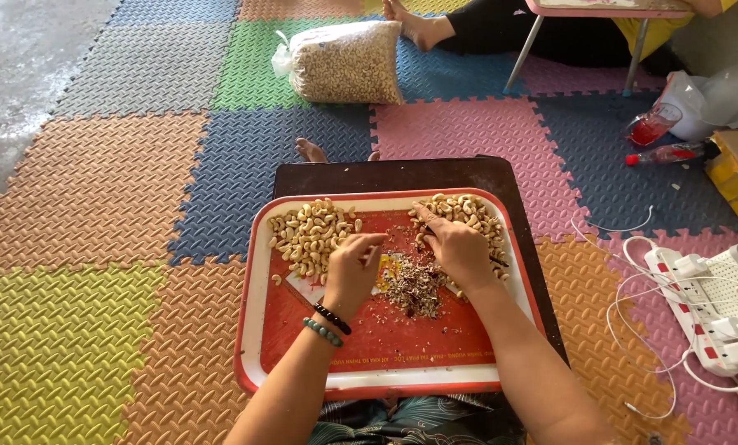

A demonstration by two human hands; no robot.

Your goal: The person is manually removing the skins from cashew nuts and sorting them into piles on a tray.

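A red tray with a white rim (257, 330) rests on a low dark table (402, 175). A heap of pale cashew nuts (307, 235) lies at the tray's far left and a second heap (472, 213) at its far right. Brown husk scraps (414, 288) are piled in the middle. My left hand (351, 272), with two bead bracelets on the wrist, has its fingers pinched beside the left heap; whether it holds a nut is unclear. My right hand (458, 247) lies palm down on the right heap, fingers spread over the nuts.
A large clear bag of nuts (348, 62) lies on the coloured foam floor mats beyond the table. Another person's legs (476, 29) and a small pink table (599, 10) are at the top. A power strip with white cables (707, 301), a bottle and boxes sit at right.
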